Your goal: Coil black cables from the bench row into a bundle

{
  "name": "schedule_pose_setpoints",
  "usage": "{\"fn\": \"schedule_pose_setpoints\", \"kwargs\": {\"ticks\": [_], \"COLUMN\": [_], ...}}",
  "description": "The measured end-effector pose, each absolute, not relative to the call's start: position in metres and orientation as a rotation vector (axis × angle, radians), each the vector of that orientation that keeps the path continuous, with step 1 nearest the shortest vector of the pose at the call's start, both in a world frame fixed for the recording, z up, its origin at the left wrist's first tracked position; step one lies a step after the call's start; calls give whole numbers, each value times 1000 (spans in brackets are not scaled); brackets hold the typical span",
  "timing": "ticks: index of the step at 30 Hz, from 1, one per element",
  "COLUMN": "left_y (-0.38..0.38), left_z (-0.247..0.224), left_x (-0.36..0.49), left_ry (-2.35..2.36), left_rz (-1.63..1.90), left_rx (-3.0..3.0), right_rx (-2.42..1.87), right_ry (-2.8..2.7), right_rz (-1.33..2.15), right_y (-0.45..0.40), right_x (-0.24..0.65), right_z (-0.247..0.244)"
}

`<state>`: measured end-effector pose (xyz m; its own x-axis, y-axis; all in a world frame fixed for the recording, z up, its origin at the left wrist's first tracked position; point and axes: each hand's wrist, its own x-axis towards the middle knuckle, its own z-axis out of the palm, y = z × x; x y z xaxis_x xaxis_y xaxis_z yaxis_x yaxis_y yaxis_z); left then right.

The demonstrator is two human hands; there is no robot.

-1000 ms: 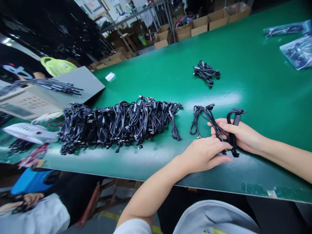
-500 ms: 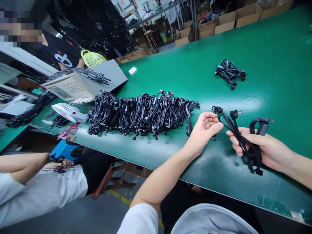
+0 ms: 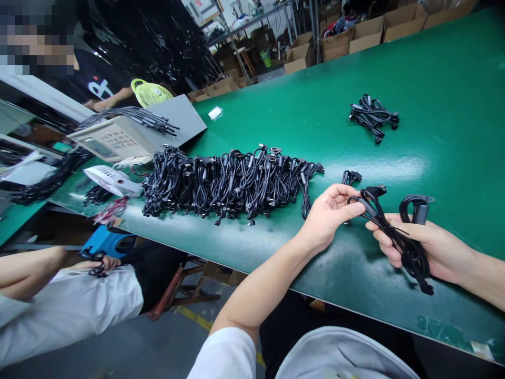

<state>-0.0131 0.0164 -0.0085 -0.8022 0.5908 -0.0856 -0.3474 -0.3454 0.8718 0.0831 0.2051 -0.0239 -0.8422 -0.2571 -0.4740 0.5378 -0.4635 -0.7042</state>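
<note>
Right of the cable heap (image 3: pixel 224 184), my right hand (image 3: pixel 445 248) clamps looped black cables (image 3: pixel 412 253), its palm mostly hidden; my left hand (image 3: pixel 328 213) pinches one's thick barrel (image 3: pixel 370 209), partly covering a bundle (image 3: pixel 350 178) on the glossy tabletop (image 3: pixel 445 121).

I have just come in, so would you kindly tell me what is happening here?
A person's right hand grips a bunch of black cables above a green table, and the left hand pinches one end of it. A long pile of cables lies to the left, and a small pile sits farther back.
</note>
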Motion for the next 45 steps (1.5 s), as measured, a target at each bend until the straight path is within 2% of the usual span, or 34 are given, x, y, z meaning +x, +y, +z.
{"fn": "schedule_pose_setpoints", "kwargs": {"ticks": [6,15,31,37,45], "left_y": [19,17,9,9,12], "left_z": [-8,-11,-3,-7,-13], "left_x": [-10,-12,-17,-16,-15], "left_ry": [1383,1459,1366,1554,1526], "left_rz": [2103,2101,1990,1999,1913], "left_rx": [339,309,573,746,740], "right_rx": [349,481,458,230,70], "right_ry": [1354,1427,1511,1691,1684], "right_rz": [-2315,-2326,-2351,-2269,-2175], "right_y": [201,199,196,194,194], "right_x": [80,78,85,89,93], "right_z": [-24,-25,-21,-31,-43]}}
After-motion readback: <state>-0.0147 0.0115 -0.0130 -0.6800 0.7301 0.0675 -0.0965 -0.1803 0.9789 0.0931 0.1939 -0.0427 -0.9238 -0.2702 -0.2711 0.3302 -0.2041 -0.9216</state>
